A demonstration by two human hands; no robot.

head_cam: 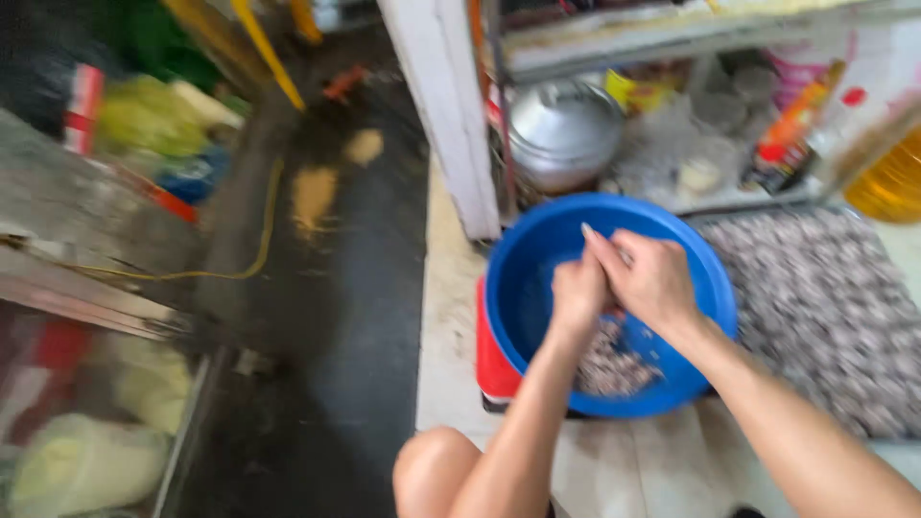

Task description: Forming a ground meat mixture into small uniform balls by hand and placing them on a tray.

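Over the middle of the blue plastic basin (pixel 537 249) we are bringing both hands together. Our left hand (pixel 578 293) is curling into a loose fist, its fingers (pixel 587 270) closing around something small that the blur is hiding from us, so we cannot tell what they are gripping. Our right hand (pixel 652 278) is pressing against it from the side, its fingers (pixel 600 247) pinching narrowly at the same spot, one fingertip pointing up past the left knuckles.

Below the hands, a heap of speckled grey-and-white bits (pixel 614 366) is lying on the near side of the basin floor, while the far side is showing bare blue. Judging from that, we are only partway through: some material is already sitting in the basin, and the hands are working on more above it.

Outward from there, the basin is resting on a red container (pixel 491 360), which is standing on the pale tiled floor (pixel 446 317). To the right, a mottled grey mat (pixel 825 307) is spreading out. Beyond the basin, a metal pot (pixel 564 134) and a yellow oil bottle (pixel 894 182) are sitting on a low shelf (pixel 729 197). Our bare knee (pixel 432 470) is showing at the bottom edge.
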